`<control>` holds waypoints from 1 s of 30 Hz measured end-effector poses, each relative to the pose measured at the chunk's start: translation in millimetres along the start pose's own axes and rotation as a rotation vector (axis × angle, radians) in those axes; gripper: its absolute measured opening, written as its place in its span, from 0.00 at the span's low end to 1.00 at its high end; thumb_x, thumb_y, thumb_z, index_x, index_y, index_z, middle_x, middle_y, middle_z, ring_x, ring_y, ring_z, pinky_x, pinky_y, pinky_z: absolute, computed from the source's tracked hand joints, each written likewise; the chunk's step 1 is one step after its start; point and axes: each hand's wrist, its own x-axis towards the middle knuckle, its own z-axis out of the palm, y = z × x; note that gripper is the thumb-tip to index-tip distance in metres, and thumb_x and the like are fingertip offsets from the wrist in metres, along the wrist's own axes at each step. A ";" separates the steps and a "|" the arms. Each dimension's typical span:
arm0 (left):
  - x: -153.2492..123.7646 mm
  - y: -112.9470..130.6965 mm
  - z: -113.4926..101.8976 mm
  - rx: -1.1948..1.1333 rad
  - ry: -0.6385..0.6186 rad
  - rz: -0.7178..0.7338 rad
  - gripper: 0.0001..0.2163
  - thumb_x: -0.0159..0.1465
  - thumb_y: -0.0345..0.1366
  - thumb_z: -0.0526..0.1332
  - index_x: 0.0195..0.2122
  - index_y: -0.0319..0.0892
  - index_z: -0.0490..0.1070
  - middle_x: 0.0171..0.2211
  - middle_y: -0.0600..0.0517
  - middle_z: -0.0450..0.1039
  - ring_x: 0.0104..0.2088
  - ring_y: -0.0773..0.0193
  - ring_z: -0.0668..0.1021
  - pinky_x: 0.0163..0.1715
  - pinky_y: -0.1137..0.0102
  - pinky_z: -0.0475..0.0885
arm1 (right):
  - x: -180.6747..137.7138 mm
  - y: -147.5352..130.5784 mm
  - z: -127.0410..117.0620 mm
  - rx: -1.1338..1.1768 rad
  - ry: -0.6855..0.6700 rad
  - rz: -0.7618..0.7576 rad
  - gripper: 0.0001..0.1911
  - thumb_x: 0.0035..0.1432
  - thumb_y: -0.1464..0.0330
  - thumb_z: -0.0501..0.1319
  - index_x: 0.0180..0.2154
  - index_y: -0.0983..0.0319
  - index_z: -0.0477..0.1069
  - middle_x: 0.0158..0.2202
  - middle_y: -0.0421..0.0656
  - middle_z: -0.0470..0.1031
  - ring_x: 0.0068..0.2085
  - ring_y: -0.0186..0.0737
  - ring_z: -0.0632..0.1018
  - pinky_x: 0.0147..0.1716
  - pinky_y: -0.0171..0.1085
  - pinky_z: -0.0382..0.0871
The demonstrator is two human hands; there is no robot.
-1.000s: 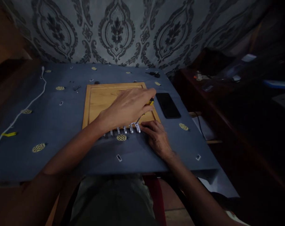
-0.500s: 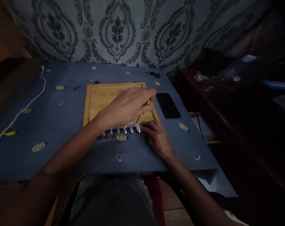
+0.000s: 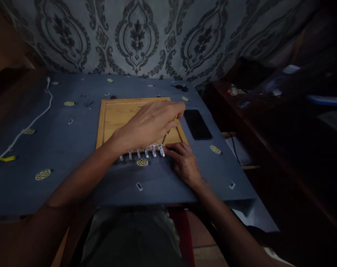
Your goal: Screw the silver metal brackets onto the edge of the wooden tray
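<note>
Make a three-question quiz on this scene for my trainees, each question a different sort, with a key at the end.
1. Multiple choice: what does the left hand hold?
A) a pair of scissors
B) a slim tool with yellow on it
C) a white cable

2. True or false: the dark phone lies to the right of the wooden board.

3. Fill in the blank with left or right: the fingers of the right hand are at the ____ end of the row of shiny pieces.

Key: 1 B; 2 true; 3 right.
</note>
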 end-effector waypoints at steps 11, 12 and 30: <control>-4.2 -3.4 -14.8 -0.055 0.101 -0.178 0.12 0.71 0.27 0.48 0.50 0.43 0.66 0.39 0.50 0.77 0.44 0.61 0.80 0.47 0.66 0.71 | 1.6 -3.7 -2.4 -0.012 -0.018 0.009 0.26 0.64 0.82 0.54 0.52 0.54 0.80 0.52 0.46 0.81 0.50 0.49 0.76 0.48 0.50 0.72; -3.9 -3.9 -12.8 -0.064 0.077 -0.169 0.12 0.70 0.26 0.48 0.50 0.43 0.66 0.39 0.50 0.77 0.45 0.60 0.80 0.48 0.65 0.71 | 2.0 -4.2 -2.7 -0.008 -0.019 0.009 0.26 0.64 0.82 0.54 0.54 0.53 0.80 0.53 0.46 0.81 0.50 0.49 0.76 0.49 0.50 0.72; -30.0 -6.8 29.9 0.168 -0.539 -0.215 0.20 0.66 0.51 0.67 0.49 0.41 0.73 0.51 0.47 0.80 0.52 0.49 0.81 0.42 0.64 0.70 | 2.8 -4.4 -2.6 -0.007 -0.033 -0.009 0.29 0.67 0.80 0.56 0.61 0.49 0.75 0.56 0.39 0.82 0.49 0.48 0.75 0.49 0.49 0.70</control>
